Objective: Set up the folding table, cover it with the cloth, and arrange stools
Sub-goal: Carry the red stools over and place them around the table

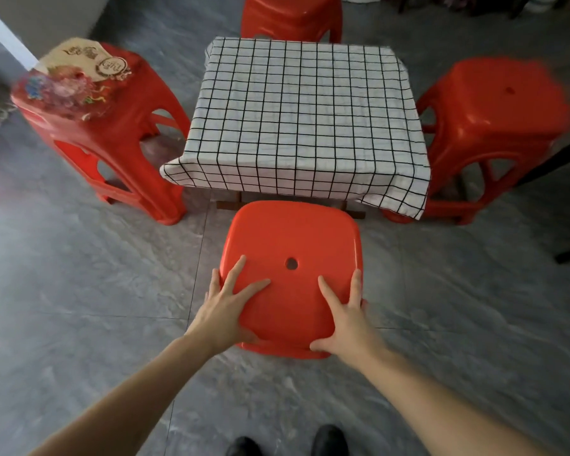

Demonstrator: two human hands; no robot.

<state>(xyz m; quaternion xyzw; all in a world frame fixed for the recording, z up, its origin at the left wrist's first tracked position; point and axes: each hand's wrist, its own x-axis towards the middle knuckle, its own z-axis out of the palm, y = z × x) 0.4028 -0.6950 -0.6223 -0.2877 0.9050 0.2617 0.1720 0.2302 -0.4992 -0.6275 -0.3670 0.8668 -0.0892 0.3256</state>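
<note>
A printed label is seen on the seat of the red stool at the left of the covered surface. Ornate characters are carried across its pale upper part, and a round emblem with characters inside is set at its edge. All are blurred and turned away, and none can be read. No other lettering, brand or number can be made out.

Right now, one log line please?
cloth: on | near stool: at front | left hand, right hand: flat on seat | left stool, right stool, far stool: placed
</note>
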